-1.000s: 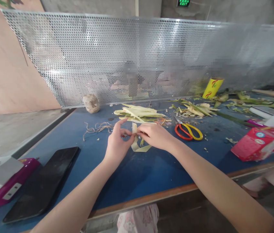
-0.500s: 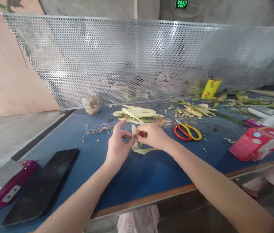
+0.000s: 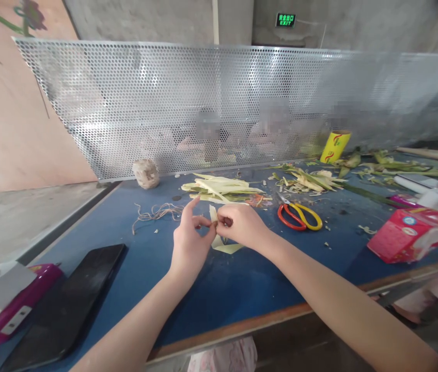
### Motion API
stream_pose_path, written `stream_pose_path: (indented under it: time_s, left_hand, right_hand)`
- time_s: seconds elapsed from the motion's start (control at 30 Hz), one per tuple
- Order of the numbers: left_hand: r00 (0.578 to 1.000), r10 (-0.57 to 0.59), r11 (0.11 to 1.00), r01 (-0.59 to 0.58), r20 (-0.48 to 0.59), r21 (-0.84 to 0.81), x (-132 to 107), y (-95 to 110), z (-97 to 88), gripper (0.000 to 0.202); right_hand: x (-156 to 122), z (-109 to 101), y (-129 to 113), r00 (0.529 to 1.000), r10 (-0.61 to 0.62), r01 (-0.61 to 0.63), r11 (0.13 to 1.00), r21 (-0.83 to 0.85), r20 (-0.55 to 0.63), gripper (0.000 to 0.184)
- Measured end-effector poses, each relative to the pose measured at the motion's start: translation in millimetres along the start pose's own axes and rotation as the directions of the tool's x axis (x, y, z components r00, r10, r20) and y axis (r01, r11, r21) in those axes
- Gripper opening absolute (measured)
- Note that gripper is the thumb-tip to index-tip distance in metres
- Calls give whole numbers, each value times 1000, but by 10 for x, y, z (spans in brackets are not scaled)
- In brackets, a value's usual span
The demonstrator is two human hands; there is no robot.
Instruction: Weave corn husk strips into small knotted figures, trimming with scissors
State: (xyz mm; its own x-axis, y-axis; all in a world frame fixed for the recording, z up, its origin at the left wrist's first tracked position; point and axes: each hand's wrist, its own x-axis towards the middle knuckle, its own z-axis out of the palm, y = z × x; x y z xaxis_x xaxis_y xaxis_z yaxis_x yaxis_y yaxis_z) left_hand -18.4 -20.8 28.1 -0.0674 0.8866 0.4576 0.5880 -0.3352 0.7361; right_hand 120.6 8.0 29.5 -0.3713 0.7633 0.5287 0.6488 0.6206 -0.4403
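Observation:
My left hand point(image 3: 189, 238) and my right hand point(image 3: 241, 225) meet over the blue table point(image 3: 219, 284), both pinching a pale yellow leaf strip point(image 3: 222, 246). The strip curls down onto the table below my fingers, and one end sticks up between the hands. My left index finger is stretched out while its thumb and other fingers pinch. Just behind the hands lies a pile of pale leaf strips point(image 3: 221, 188).
Red-and-yellow scissors point(image 3: 299, 215) lie right of my hands. Tangled twine point(image 3: 157, 211) and a twine ball point(image 3: 146, 173) are at the left, a black phone point(image 3: 67, 299) and magenta case point(image 3: 13, 305) nearer. A pink box point(image 3: 412, 235), yellow can point(image 3: 334, 146) and leaf scraps point(image 3: 312, 178) sit right. A perforated metal screen point(image 3: 219, 103) backs the table.
My hands have drawn closer together on the strip, the right hand shifting slightly left. The view has tilted down a little.

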Motion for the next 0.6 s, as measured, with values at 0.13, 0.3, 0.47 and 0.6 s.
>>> stream_pose_path:
  time_s: [0.13,0.3,0.47,0.6]
  left_hand:
    - [1000,-20,1000,20,0,22,5,30,-21,59]
    - [999,-43,998,44,3,-48,33,11,-44,61]
    - [999,-31,996,29,-17,-80,70,1,-24,60]
    - [998,-58,990,57,-2,-130,111,-31,-25,59]
  right_hand:
    - [-17,28,-43,1000,-13,13,1000,25,-15,15]
    - [-40,51,-143,998,27,-27,1000,1,-51,12]
    - [-32,-60,-94,995,100,-100,995,18,-28,16]
    - [-23,-120,-22,991,98,-112,977,179,87,18]
